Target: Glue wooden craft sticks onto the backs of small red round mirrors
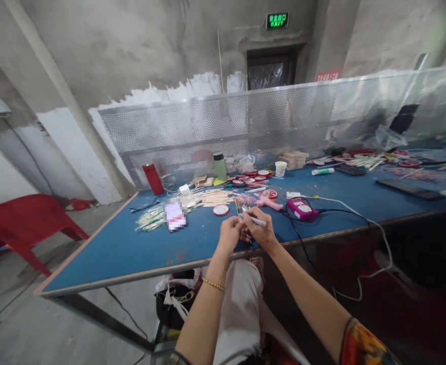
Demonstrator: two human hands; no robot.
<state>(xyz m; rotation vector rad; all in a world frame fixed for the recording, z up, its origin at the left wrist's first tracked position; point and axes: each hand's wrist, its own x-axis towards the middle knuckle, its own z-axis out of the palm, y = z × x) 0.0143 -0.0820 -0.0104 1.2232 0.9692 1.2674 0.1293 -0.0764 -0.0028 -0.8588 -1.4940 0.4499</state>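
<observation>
My right hand (260,229), fingers closed, grips a white pen (259,221) that slants across it. Close against it, my left hand (230,234) is closed near the table's front edge; what it pinches is too small and hidden to make out. Just beyond the fingers lie a pink tool-like object (268,202) and a pile of thin colourful pieces (246,199). A round red-rimmed disc (221,210) rests to the left of my hands, below a spread of flat wooden sticks (215,197).
On the blue table (120,253) are a purple box (302,209) with cables, a blurred-out phone-like item (175,215), a red bottle (153,179), a green bottle (219,166) and a paper cup (280,169). A perforated metal screen (177,126) stands behind. A red chair (29,223) is at left.
</observation>
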